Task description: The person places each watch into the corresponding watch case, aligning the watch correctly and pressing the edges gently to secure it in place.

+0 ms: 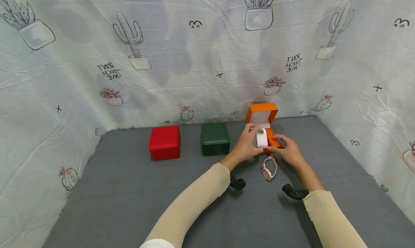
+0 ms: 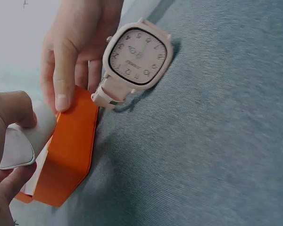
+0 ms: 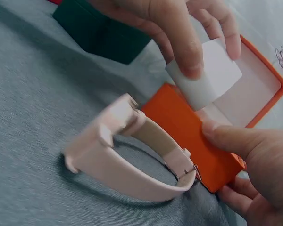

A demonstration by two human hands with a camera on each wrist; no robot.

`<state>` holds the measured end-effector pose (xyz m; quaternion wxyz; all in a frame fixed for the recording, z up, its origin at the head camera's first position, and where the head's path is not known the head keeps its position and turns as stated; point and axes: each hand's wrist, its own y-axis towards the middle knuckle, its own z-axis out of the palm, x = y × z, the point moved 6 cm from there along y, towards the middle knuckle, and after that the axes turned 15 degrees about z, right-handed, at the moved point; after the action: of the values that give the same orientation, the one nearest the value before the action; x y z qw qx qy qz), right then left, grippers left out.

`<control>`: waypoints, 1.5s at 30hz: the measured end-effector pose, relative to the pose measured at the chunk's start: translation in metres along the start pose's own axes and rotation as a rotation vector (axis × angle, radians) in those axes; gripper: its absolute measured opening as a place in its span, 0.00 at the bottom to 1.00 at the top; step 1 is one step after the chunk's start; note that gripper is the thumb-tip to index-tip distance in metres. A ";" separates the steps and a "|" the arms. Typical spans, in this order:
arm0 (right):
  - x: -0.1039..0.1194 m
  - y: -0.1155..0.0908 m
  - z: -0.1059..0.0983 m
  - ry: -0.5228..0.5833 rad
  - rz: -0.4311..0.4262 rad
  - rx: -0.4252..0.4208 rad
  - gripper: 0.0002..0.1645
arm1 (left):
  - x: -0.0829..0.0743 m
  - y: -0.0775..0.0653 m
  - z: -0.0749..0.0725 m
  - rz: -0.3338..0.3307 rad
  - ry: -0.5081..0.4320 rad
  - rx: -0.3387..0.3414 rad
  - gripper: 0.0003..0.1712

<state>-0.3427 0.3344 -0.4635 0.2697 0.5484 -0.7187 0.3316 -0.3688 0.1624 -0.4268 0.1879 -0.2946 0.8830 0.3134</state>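
Note:
A white watch cushion point(image 3: 210, 75) is pinched between the thumb and fingers of my left hand point(image 1: 248, 143), at the mouth of an open orange watch box point(image 1: 263, 108). My right hand point(image 1: 288, 151) grips the near right side of that box, thumb on its front wall in the right wrist view. The box lid stands raised at the back, with a pale lining. Just in front of the box, a pink wristwatch point(image 2: 139, 56) lies on the grey cloth with its strap buckled in a loop. In the left wrist view its square dial shows.
A dark green box point(image 1: 215, 139) stands closed, left of the orange one. Farther left is a closed red box point(image 1: 164, 142). A grey cloth point(image 1: 139, 201) covers the table, and a cactus-print curtain point(image 1: 175, 49) hangs behind it and along the sides.

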 end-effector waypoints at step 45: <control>0.025 -0.070 0.029 -0.437 -0.219 0.023 0.35 | -0.008 -0.069 -0.016 -0.042 -0.245 -0.107 0.28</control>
<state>-0.2823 0.2840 -0.4502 0.1361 0.6848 -0.6924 0.1820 -0.3209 0.1117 -0.4412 0.2850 -0.2820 0.8292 0.3896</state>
